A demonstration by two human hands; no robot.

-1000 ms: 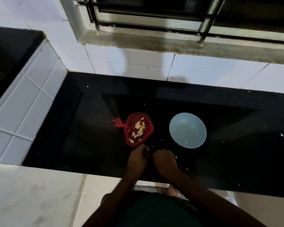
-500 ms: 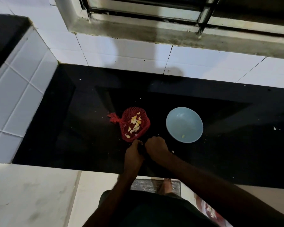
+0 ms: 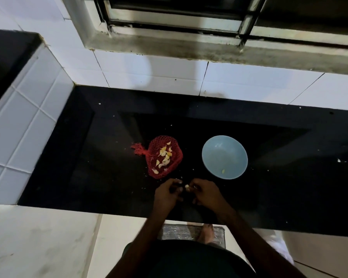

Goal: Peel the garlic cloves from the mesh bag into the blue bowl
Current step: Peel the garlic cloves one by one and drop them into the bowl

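A red mesh bag with several pale garlic cloves lies on the black counter. To its right stands the light blue bowl, holding one small yellowish clove near its front wall. Just in front of the bag, my left hand and my right hand meet over the counter. A pale garlic clove shows between their fingertips, pinched by both hands.
White tiled walls rise behind and to the left of the counter, with a window frame above. Small bits of peel speckle the counter around the bag and bowl. The counter's front edge runs below my wrists; a mat and a bare foot lie beneath.
My hands have stayed together in front of the bag, and the clove now shows between the fingertips. The view has shifted slightly. Bag and bowl have not moved.
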